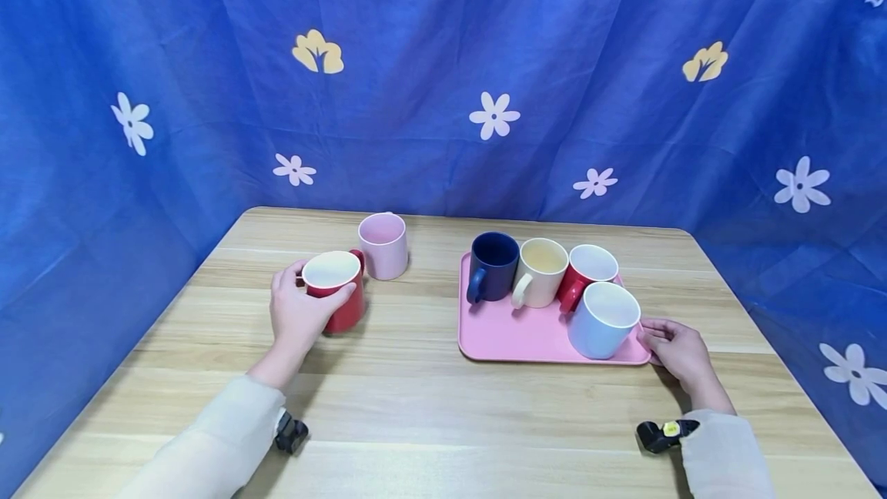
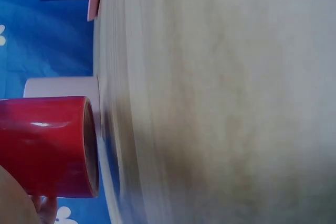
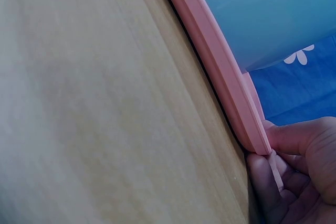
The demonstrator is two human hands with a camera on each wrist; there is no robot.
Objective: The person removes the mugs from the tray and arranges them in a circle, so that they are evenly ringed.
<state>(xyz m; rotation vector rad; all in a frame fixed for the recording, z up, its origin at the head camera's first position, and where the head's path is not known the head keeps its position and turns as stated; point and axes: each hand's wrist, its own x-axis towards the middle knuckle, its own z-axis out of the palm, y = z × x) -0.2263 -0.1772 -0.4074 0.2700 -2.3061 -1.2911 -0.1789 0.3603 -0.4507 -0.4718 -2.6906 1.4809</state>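
My left hand point(image 1: 299, 313) grips a red mug point(image 1: 346, 308) with a white inside, thumb on the near side and fingers on the far left. The mug's underside shows in the left wrist view, and it appears just off the table. Behind it stands a pink mug point(image 1: 385, 252). At the right, my right hand point(image 1: 682, 356) pinches the corner of a pink tray point(image 1: 513, 341), thumb above and fingers below in the right wrist view. The tray carries a navy mug point(image 1: 495, 272), a cream mug point(image 1: 542, 279), another red mug point(image 1: 574, 283) and a light blue mug point(image 1: 601, 326).
The wooden table point(image 1: 416, 422) ends at a blue curtain point(image 1: 416, 98) printed with flowers, which hangs behind it and along both sides. A black wrist camera point(image 1: 291, 433) is on the left sleeve, another camera point(image 1: 661, 435) on the right.
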